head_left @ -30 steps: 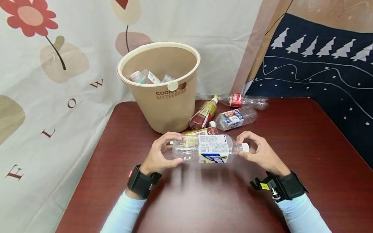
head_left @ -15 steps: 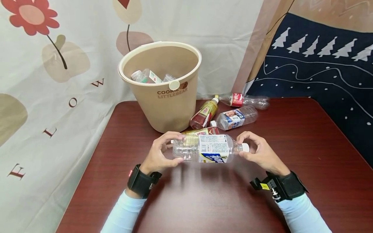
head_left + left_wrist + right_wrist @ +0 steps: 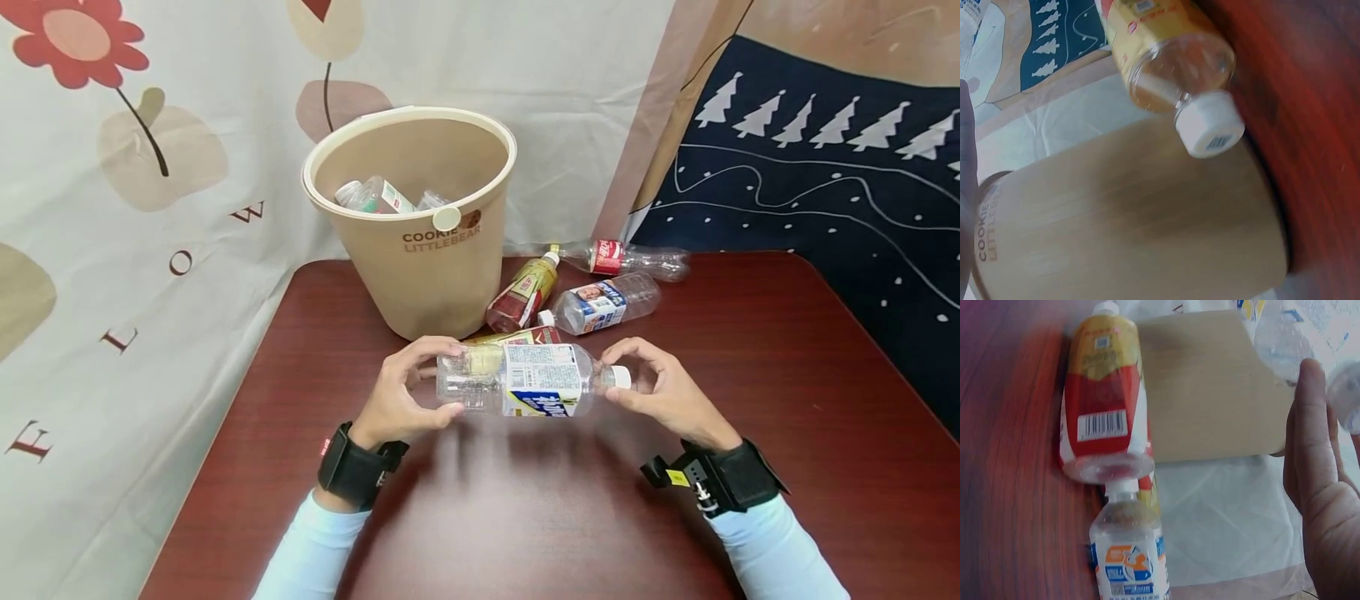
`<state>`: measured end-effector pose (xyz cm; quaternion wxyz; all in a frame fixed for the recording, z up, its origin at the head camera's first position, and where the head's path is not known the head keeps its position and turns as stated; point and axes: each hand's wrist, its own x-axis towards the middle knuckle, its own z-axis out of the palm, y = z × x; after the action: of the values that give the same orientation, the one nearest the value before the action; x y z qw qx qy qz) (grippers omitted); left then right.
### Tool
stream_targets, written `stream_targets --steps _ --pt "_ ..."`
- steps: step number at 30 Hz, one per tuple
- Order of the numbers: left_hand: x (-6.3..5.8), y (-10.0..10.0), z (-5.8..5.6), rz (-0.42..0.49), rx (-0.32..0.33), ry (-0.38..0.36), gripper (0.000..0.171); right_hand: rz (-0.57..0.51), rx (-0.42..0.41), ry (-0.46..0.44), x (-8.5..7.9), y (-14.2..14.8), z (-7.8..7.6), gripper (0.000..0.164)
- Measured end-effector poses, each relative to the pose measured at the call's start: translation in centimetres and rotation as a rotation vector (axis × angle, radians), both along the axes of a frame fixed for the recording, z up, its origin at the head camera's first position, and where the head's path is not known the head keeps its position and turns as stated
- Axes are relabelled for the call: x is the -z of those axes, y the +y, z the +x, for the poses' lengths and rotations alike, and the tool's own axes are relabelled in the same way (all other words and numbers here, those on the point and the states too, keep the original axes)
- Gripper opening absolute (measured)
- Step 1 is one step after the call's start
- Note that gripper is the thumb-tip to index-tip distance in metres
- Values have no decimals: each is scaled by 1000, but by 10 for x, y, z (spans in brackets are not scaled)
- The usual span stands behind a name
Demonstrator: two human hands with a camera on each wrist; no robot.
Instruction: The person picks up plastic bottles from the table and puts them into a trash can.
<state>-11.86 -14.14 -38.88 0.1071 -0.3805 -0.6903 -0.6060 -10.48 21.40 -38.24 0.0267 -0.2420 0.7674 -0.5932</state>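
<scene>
1. Through the head camera, I saw a clear plastic bottle with a white-and-blue label (image 3: 542, 379) held sideways above a glossy red-brown worktop (image 3: 495, 517), its white cap (image 3: 622, 377) towards my right.
2. The left hand (image 3: 390, 400) had its grip pinching the base end between thumb and fingers.
3. The right hand (image 3: 675, 400) had its grip pinching the neck, just beside the cap.
4. Behind them I could make out a tall beige plastic bucket (image 3: 420, 279), with clear bottles inside.
5. To its right lay a red-and-yellow labelled bottle (image 3: 523, 293), a clear bottle with a blue-and-white label (image 3: 603, 304) and a clear bottle with a red label (image 3: 648, 261).
</scene>
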Motion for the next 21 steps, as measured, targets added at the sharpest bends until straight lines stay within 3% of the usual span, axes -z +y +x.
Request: stream_targets --steps 6,12,16,21 --pt "-11 -14 1 31 -49 22 58 3 11 -46 3 10 -11 37" --pt "-28 -34 -3 145 -49 102 57 254 134 -4 2 33 -32 34" --pt "-51 -46 -7 162 -92 164 58 425 235 61 1 48 -48 38" --pt "-90 -56 -8 205 -213 210 59 572 306 154 2 54 -74 42"
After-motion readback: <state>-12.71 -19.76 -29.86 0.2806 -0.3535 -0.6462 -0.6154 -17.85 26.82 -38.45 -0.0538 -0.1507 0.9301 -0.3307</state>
